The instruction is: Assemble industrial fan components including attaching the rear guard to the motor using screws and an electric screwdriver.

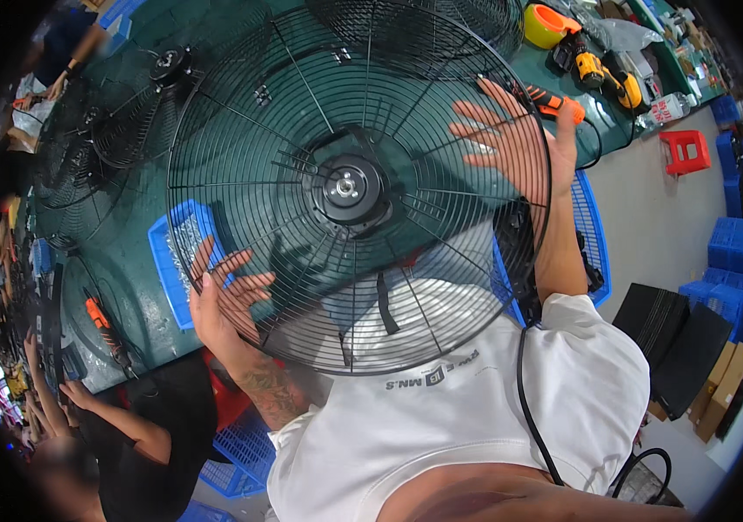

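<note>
I hold a large round black wire fan guard (302, 113) up in front of me, its motor hub (350, 187) at the centre. My left hand (224, 300) grips the guard's lower left rim, fingers curled around the wires. My right hand (519, 143) presses against the upper right of the grille with fingers spread and the thumb hooked at the rim. Both hands show through the wires. A black strap (386, 304) hangs below the hub.
Behind the guard is a green worktable (141, 226) with a blue bin of small metal parts (171, 252), an orange-handled driver (554, 104), yellow drills (602, 74) and more fan guards (128, 113). A red stool (685, 152), blue crates (737, 252) and a co-worker (128, 426) are nearby.
</note>
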`<state>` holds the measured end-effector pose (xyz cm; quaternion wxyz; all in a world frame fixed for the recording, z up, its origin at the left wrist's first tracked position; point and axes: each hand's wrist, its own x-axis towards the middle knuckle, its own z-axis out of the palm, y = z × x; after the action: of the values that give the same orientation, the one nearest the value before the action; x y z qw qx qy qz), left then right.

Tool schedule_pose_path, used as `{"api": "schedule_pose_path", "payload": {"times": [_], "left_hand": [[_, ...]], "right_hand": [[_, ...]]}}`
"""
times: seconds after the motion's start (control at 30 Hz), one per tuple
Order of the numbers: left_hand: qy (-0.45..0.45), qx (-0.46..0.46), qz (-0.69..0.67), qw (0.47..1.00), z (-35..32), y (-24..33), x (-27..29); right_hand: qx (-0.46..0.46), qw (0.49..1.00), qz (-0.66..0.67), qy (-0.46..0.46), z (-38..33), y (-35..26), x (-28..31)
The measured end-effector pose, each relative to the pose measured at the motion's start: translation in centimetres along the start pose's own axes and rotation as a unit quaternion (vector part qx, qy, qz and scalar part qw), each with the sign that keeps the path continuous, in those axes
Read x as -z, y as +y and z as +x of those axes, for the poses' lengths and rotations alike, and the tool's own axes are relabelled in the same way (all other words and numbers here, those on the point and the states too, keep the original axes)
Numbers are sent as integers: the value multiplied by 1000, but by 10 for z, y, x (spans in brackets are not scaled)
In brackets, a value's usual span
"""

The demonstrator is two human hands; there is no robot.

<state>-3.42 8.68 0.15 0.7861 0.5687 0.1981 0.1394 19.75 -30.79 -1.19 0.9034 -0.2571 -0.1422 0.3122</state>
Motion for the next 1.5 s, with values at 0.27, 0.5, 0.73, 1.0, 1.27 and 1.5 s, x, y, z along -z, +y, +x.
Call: {"api": "schedule_pose_path", "payload": {"times": [0.27,0.5,0.73,1.0,1.27,1.5], "left_hand": [[57,-6,9,998,11,-20,5],[32,12,-6,999,6,-25,10],[55,57,23,997,6,-41,8],[143,19,88,986,-10,-34,-18],[160,-3,126,979,-6,-35,-12],[205,-35,159,965,-7,-36,-4]], "right_hand": [[-53,986,-152,54,41,8,20],[-74,983,-162,44,34,12,27],[-102,974,-183,87,20,20,42],[-122,956,-245,107,8,23,37],[-115,944,-278,134,0,25,28],[-132,942,-278,135,1,28,32]]}}
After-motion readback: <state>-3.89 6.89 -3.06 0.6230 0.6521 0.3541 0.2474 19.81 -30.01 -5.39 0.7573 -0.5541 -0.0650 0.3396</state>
